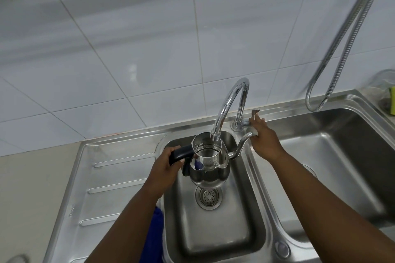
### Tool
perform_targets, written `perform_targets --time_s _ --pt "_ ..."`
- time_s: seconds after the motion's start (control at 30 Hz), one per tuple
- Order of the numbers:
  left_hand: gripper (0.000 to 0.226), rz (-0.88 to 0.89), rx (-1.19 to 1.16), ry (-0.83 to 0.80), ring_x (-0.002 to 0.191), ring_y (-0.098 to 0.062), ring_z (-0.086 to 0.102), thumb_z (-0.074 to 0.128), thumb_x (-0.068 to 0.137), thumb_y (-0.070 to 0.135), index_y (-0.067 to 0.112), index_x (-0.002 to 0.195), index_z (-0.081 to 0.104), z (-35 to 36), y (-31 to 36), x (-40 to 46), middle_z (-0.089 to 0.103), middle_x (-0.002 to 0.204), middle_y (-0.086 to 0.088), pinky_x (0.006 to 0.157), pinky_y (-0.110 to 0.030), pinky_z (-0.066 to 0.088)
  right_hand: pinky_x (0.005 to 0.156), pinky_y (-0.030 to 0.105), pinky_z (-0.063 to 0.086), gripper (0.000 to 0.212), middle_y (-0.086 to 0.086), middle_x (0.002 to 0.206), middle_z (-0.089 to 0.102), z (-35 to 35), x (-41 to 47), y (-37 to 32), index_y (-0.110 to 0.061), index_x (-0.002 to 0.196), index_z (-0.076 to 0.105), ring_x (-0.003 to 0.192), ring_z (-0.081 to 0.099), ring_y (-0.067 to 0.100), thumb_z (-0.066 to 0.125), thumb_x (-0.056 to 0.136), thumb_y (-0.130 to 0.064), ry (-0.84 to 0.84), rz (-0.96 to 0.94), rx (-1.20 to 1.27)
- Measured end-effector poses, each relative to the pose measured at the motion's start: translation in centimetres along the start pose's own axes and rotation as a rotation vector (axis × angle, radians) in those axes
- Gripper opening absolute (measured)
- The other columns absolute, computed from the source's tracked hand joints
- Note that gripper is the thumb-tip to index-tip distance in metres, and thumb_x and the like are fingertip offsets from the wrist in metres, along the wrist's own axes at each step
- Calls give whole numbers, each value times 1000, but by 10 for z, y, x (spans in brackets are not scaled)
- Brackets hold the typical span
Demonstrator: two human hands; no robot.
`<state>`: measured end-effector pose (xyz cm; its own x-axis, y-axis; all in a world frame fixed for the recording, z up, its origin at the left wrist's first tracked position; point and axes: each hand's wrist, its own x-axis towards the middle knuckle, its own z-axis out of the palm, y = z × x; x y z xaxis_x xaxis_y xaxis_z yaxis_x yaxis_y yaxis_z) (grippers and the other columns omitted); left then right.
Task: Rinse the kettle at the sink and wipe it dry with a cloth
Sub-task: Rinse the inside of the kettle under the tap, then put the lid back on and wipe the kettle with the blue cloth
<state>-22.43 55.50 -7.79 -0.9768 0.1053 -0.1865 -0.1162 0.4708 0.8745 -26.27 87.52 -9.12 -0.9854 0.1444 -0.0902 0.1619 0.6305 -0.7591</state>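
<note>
A shiny steel kettle (210,166) with a black handle and a thin curved spout hangs over the left sink basin (213,230), above the drain. Its lid is off, and the mouth sits right under the outlet of the chrome tap (229,102). My left hand (165,166) is closed around the black handle. My right hand (264,140) rests on the tap's lever (254,113) at the tap's base, next to the spout's tip. A blue cloth (156,237) shows under my left forearm at the basin's left rim.
A ridged steel draining board (111,188) lies left of the basin. A second, larger basin (333,166) is on the right. A metal shower hose (342,38) loops down the tiled wall. A glass jar and a yellow sponge (391,100) stand at the far right.
</note>
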Motion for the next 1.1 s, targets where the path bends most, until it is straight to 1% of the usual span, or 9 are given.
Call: perform_targets --time_s 0.1,0.2,0.37,0.5,0.6,0.7,0.83,1.0,1.1 --pt "36 -2 -8 1 102 0 58 61 91 12 31 120 53 0 0 -1 62 109 13 78 -12 42 111 28 38 44 6 136 63 3 -18 -7 -22 120 69 133 54 22 56 88 5 12 37 267" --pt "34 3 -21 2 100 -1 59 61 91 12 33 118 54 -1 -1 -5 63 108 13 78 -13 42 105 38 50 31 -2 112 76 9 -38 -15 -29 102 75 108 69 10 66 88 -3 -42 77 470" --pt "31 -3 -40 4 97 -7 61 60 92 14 33 117 55 -11 -4 -20 65 105 8 75 -17 45 109 45 47 30 7 115 75 12 -68 -28 -25 103 70 113 68 16 61 92 1 -76 63 557" --pt "27 10 -45 2 96 -5 63 60 93 21 43 110 55 -25 -6 -42 66 105 9 71 -17 46 107 40 49 28 6 111 75 9 -95 -47 -24 100 70 110 70 14 62 91 2 -83 24 558" --pt "28 41 -101 3 101 1 61 61 93 23 45 109 57 -42 -8 -63 67 110 11 79 -18 47 105 36 50 29 7 110 76 12 -117 -64 -23 96 71 109 70 16 62 90 4 -79 -17 545" --pt "31 86 -137 7 106 1 61 62 92 17 43 109 59 -64 -12 -86 67 111 15 85 -19 47 101 30 53 21 1 106 76 22 -140 -80 -11 102 73 106 71 10 64 89 3 -57 -37 502" --pt "33 102 -127 11 102 7 60 59 94 15 46 104 58 -97 -23 -117 66 108 24 77 -9 48 98 38 54 18 3 105 77 44 -170 -103 -8 102 73 105 72 18 65 90 1 -50 -50 521" --pt "25 73 -137 55 103 -3 62 61 92 10 29 108 59 -145 -48 -151 67 111 7 88 -21 46 101 47 53 23 -4 100 78 87 -198 -137 -15 97 73 103 72 14 62 91 4 -97 -40 575" --pt "20 71 -118 90 93 -6 63 63 91 10 24 104 58 -176 -65 -171 67 102 -1 79 -15 45 103 48 52 25 0 104 78 116 -213 -156 -21 97 75 105 72 15 63 92 0 -132 -43 570"
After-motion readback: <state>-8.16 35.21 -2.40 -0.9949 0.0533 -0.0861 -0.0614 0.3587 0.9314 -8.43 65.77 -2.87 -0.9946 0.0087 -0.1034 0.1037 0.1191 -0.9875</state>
